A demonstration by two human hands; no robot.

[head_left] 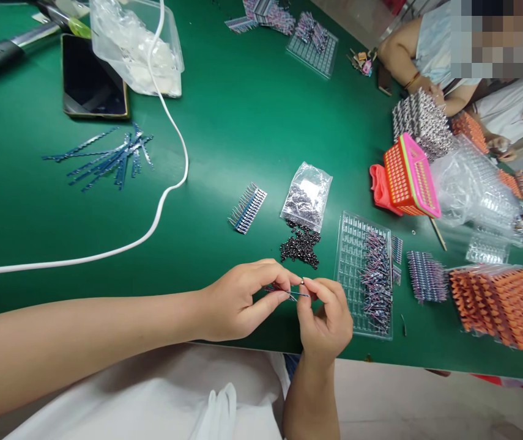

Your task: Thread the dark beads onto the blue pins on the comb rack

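Observation:
Close together over the table's near edge, my left hand (247, 299) and my right hand (328, 315) are both closed in a pinch. Between them runs a thin dark strip with fine wire-like pins (294, 294), gripped at its left part by my left hand. A tiny dark bead (302, 282) sits at the fingertips of my right hand. Just beyond lies a heap of small dark beads (300, 247), spilling from a clear plastic bag (307, 195). To the left rests a strip of pinned pieces (247, 208). Right of my hands, a clear tray (348, 269) holds many pinned pieces.
A white cable (174, 186) curves across the left side, near blue strips (109, 156), a phone (93, 76) and a plastic tub (176, 79). Rightward stand a pink-orange basket (403, 177) and orange stacks (500, 305). Other people sit at the far right.

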